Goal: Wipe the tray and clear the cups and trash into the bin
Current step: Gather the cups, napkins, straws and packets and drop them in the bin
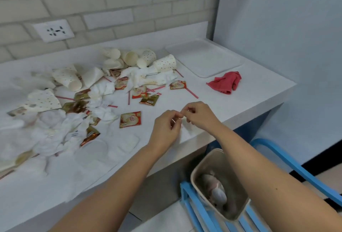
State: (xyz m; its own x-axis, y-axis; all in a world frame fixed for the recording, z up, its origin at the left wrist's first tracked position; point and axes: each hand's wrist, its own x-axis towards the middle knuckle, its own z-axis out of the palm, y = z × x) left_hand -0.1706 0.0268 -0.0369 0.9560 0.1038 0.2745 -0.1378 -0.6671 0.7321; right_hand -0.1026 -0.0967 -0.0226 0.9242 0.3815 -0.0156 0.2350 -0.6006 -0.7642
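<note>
Hidden or unclear: the white scrap point(182, 119) between the fingertips is too small and blurred to identify; the left part of the litter is smeared; both forearms are cut off at the lower edge.
Left hand point(164, 128): fingers curled, pinching the white scrap above the front edge of the counter point(249, 91).
Right hand point(199, 114): fingertips meet the left hand's and pinch the same scrap.
Tray point(205, 57): flat on the far right of the counter, well apart from both hands.
Red cloth point(224, 82): crumpled just beside the tray's near edge, between tray and hands.
Cups point(164, 64): lying on their sides left of the tray.
Litter: tissues point(103, 91), sachets point(130, 119) and straws point(191, 92), spread left of the hands.
Bin point(238, 191): below the counter edge, under the right forearm, resting on a blue frame point(288, 159); pale contents, indistinct.
</note>
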